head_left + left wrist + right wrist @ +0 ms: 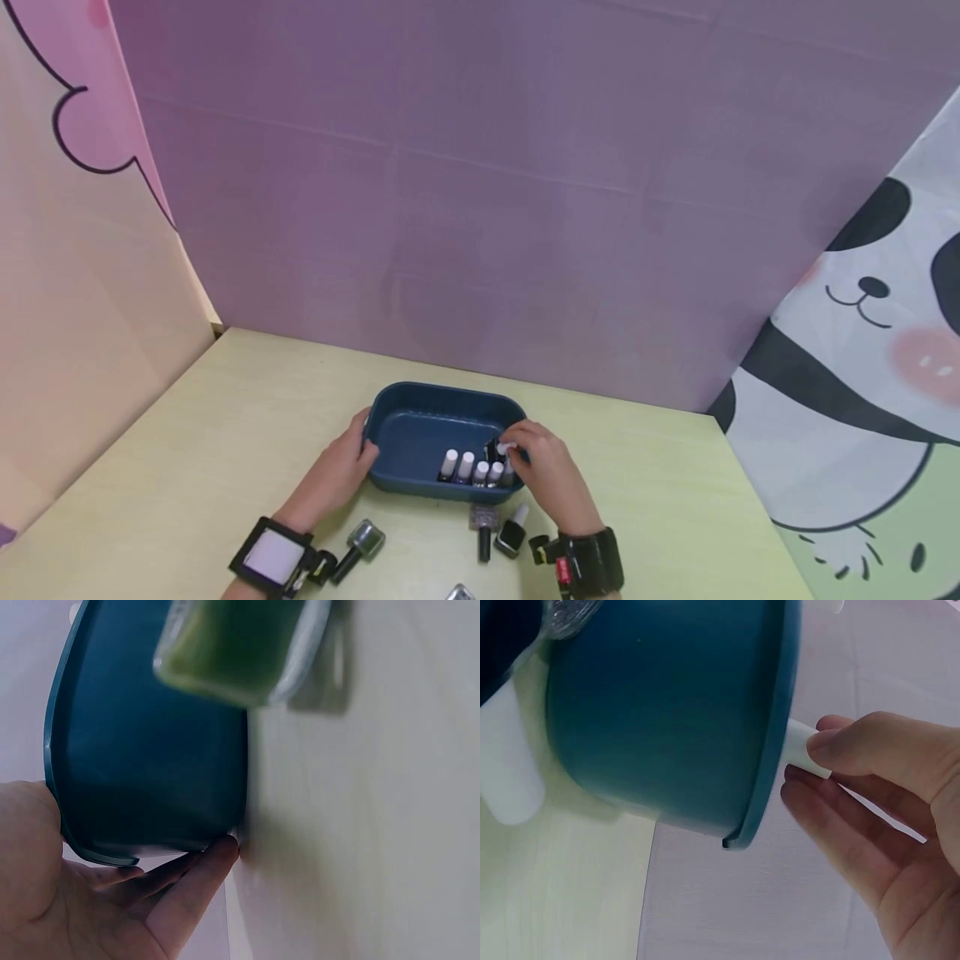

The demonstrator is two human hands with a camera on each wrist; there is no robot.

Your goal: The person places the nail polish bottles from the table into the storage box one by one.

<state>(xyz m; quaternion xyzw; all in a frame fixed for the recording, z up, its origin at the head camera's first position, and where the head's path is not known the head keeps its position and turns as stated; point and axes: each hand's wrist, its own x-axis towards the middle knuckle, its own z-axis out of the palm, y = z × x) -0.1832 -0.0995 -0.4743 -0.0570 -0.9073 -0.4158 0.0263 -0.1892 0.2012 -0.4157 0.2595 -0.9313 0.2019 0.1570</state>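
A dark blue plastic bin [411,437] lies on the table, and my left hand [339,468] grips its left end. In the left wrist view, the fingertips [221,855] touch the low part of the bin's wall. Over the right end, my right hand [553,475] pinches the white cap [802,748] of a nail polish bottle, which looks dark and tilted inside the bin. Several white-capped nail polish bottles [466,468] stand in a row along the near wall. The bin's side hides the pinched bottle's body in the right wrist view.
Before the bin lie a glittery nail polish bottle [484,518] with a black cap and a black one [511,537] with a white cap. A grey-green bottle [366,538] lies near my left wrist, another [460,592] at the bottom edge. A purple cloth [450,208] hangs behind the table.
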